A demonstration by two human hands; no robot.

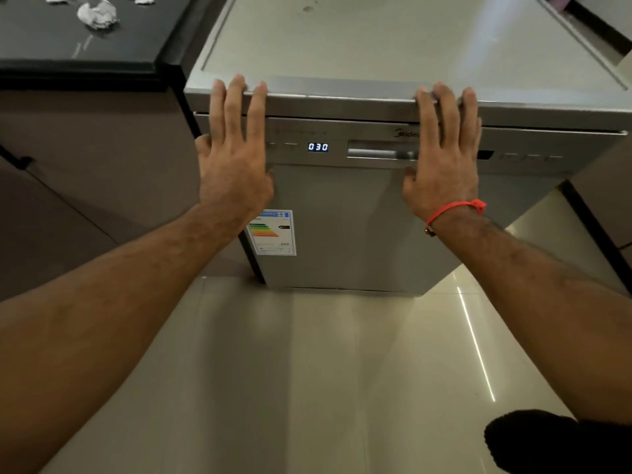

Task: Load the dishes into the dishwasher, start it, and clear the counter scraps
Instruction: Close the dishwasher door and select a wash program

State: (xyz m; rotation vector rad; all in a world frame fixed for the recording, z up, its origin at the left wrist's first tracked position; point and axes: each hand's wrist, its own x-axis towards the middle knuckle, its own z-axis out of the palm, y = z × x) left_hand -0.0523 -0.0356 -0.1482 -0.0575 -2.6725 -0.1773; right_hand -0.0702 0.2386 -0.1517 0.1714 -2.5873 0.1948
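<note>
A silver freestanding dishwasher (342, 227) fills the middle of the view, its door closed. The lit display (318, 147) on the control strip reads 030. My left hand (234, 155) lies flat against the upper left of the door, fingers spread and tips reaching the top edge. My right hand (444, 159), with a red thread on the wrist, presses flat on the upper right of the door and covers part of the recessed handle (372, 153). Neither hand holds anything. Crumpled white scraps (97, 13) lie on the black counter (85, 59) at the upper left.
The dishwasher's flat top (393, 39) is bare apart from a small smudge. An energy label (273, 232) is stuck low on the door's left. Brown cabinet fronts (85, 165) stand left of the machine. Glossy beige floor tiles (325, 371) spread in front.
</note>
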